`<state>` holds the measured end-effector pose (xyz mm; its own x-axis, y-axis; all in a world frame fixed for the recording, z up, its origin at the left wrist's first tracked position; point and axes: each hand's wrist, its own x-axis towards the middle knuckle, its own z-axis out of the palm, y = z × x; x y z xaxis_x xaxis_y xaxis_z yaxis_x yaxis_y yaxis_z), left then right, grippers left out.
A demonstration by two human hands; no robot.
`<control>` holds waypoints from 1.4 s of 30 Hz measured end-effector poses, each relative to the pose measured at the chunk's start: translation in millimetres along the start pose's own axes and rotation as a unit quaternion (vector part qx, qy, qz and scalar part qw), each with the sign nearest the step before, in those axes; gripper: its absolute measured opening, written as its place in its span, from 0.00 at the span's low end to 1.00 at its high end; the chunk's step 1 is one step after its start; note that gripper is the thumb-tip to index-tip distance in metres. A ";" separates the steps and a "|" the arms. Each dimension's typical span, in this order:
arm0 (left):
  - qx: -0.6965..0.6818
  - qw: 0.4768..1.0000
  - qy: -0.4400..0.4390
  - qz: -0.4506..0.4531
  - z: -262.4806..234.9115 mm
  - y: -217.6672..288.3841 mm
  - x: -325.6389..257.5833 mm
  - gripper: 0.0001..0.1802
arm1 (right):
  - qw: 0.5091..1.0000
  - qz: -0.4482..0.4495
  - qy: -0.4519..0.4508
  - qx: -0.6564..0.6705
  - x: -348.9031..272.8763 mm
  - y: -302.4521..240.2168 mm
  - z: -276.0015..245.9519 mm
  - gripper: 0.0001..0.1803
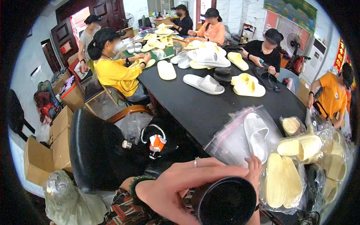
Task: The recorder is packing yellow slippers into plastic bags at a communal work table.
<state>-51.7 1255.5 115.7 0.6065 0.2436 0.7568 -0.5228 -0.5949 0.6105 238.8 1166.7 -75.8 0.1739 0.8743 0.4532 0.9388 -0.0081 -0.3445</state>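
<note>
Close in front of me is a black, round, cup-like thing [227,202], its dark circular end facing up. My left hand [183,180], with a ring and a green bead bracelet, curves around its far side and is closed on it. Behind and to the right, my right hand [255,167] is partly hidden by the cup and the left hand. Its visible fingers are stretched out beside the toe or heel end of a white slide slipper [256,137], which lies on a clear plastic bag [228,144]. Whether those fingers touch the slipper I cannot tell.
Bagged pale-yellow slippers [285,182] crowd the black table's [180,108] right edge. Loose slippers [210,56] are heaped farther back. A black chair [101,146] holding a black bag stands at left, near cardboard boxes [60,142]. Several people work around the table.
</note>
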 end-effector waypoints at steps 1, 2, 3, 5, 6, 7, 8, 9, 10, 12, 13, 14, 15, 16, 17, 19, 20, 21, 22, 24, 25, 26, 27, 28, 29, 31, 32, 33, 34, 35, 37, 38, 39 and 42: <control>-0.024 0.999 -0.028 0.018 -4.5 -7.5 -4.6 0.54 | 1.000 0.006 0.003 0.008 -5.6 3.9 5.7 0.24; -0.049 0.997 -0.057 0.035 -6.4 -11.6 -5.2 0.55 | 1.000 0.009 0.003 0.007 -11.5 10.9 14.9 0.24; -0.078 0.997 -0.022 -0.008 1.0 -3.9 -5.6 0.43 | 1.000 0.015 -0.001 -0.002 -17.0 19.6 24.9 0.24; -0.069 0.996 -0.021 -0.055 7.9 15.7 -1.1 0.42 | 1.000 0.017 -0.001 -0.014 -21.5 25.3 32.8 0.24; -0.053 0.993 -0.017 -0.100 9.5 27.8 -0.1 0.42 | 1.000 0.019 -0.002 -0.014 -21.2 24.0 33.6 0.24; -0.038 0.989 -0.013 -0.145 9.9 33.3 -0.1 0.41 | 1.000 0.016 0.008 -0.015 -20.5 23.0 34.6 0.24; -0.039 0.988 -0.015 -0.146 8.1 31.7 -0.3 0.41 | 1.000 0.013 0.019 -0.017 -20.2 22.2 35.2 0.24; -0.044 0.991 -0.025 -0.127 5.8 28.5 -0.3 0.39 | 1.000 0.017 0.020 -0.018 -20.8 21.5 35.3 0.24; -0.048 0.992 -0.034 -0.108 4.6 26.2 0.1 0.38 | 0.999 0.024 0.013 -0.021 -21.9 21.0 35.2 0.24; -0.070 0.992 -0.035 -0.094 5.9 26.8 3.7 0.36 | 0.999 0.029 0.007 -0.026 -20.6 20.1 33.5 0.24; -0.092 0.992 -0.036 -0.081 6.7 27.2 5.3 0.35 | 0.999 0.024 0.008 -0.026 -20.6 19.3 33.2 0.24; -0.094 0.992 -0.037 -0.079 7.9 27.5 5.6 0.35 | 0.999 0.020 0.008 -0.027 -20.6 18.5 32.8 0.24; -0.103 0.991 -0.019 -0.084 10.7 26.5 4.2 0.32 | 0.999 0.021 0.007 -0.027 -21.1 19.4 35.2 0.24; -0.113 0.990 -0.001 -0.089 13.8 25.8 2.8 0.32 | 0.999 0.019 0.010 -0.028 -21.0 20.5 38.0 0.24; -0.116 0.989 -0.001 -0.089 18.5 30.3 4.1 0.32 | 0.999 0.018 0.012 -0.028 -21.1 21.6 39.6 0.25; -0.064 0.983 0.051 -0.165 27.3 44.0 10.9 0.27 | 0.999 0.024 0.017 -0.026 -22.4 22.8 37.0 0.25; -0.065 0.983 0.050 -0.167 26.5 41.5 10.9 0.27 | 0.999 0.026 0.022 -0.017 -22.7 22.1 37.6 0.25; -0.074 0.989 0.043 -0.124 24.1 35.7 10.7 0.24 | 0.999 0.028 0.022 -0.017 -22.6 22.0 37.9 0.25; -0.084 0.993 0.035 -0.081 21.7 30.1 10.6 0.21 | 0.999 0.028 0.019 -0.023 -22.2 22.1 37.8 0.25; -0.075 0.996 -0.008 -0.044 14.4 21.8 8.8 0.25 | 0.999 0.031 0.016 -0.030 -21.6 20.5 37.1 0.24; -0.065 0.997 -0.049 -0.005 12.1 20.5 7.7 0.31 | 0.999 0.031 0.015 -0.028 -20.8 19.1 36.6 0.24; -0.065 0.997 -0.049 -0.006 11.9 21.7 7.0 0.31 | 0.999 0.029 0.013 -0.027 -19.6 18.7 36.5 0.24; -0.057 0.997 -0.044 -0.011 12.0 23.8 6.5 0.28 | 0.999 0.029 0.013 -0.027 -19.4 18.6 36.5 0.24; -0.048 0.998 -0.039 -0.016 12.1 25.0 5.9 0.26 | 0.999 0.024 0.012 -0.027 -19.0 18.5 36.8 0.24; -0.049 0.998 -0.038 -0.015 12.7 20.0 6.3 0.26 | 0.999 0.019 0.012 -0.029 -19.1 17.8 36.0 0.24; 0.006 0.991 0.000 0.133 14.5 5.6 7.9 0.25 | 0.999 0.018 0.012 -0.030 -18.9 16.0 34.3 0.24; 0.005 0.991 0.000 0.132 15.9 9.8 10.0 0.25 | 0.999 0.021 0.012 -0.031 -19.6 16.4 34.0 0.23; 0.002 0.995 0.017 0.099 18.4 18.7 14.0 0.20 | 0.999 0.022 0.011 -0.032 -20.4 17.8 35.0 0.23; -0.001 0.997 0.035 0.066 19.6 22.9 16.2 0.14 | 0.999 0.025 0.016 -0.028 -21.4 20.2 36.9 0.23; 0.000 0.997 0.035 0.066 18.1 21.9 16.1 0.14 | 0.999 0.026 0.021 -0.023 -21.8 20.3 38.0 0.23; 0.013 0.993 0.009 0.121 13.9 17.3 16.7 0.14 | 0.999 0.024 0.022 -0.024 -20.7 18.9 36.9 0.23; 0.014 0.993 0.010 0.120 15.3 17.6 16.7 0.14 | 0.999 0.024 0.022 -0.027 -20.4 18.4 37.0 0.23; 0.011 0.991 0.029 0.130 17.7 17.8 17.4 0.14 | 0.999 0.023 0.021 -0.026 -20.6 18.7 37.8 0.23; 0.009 0.988 0.035 0.151 16.3 15.5 16.6 0.13 | 0.999 0.022 0.020 -0.021 -21.5 20.3 38.7 0.24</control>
<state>-40.0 1237.8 133.9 0.3810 0.1044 0.9187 -0.6627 -0.6620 0.3501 242.7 1166.5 -124.4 0.2257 0.8525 0.4715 0.9418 -0.0671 -0.3295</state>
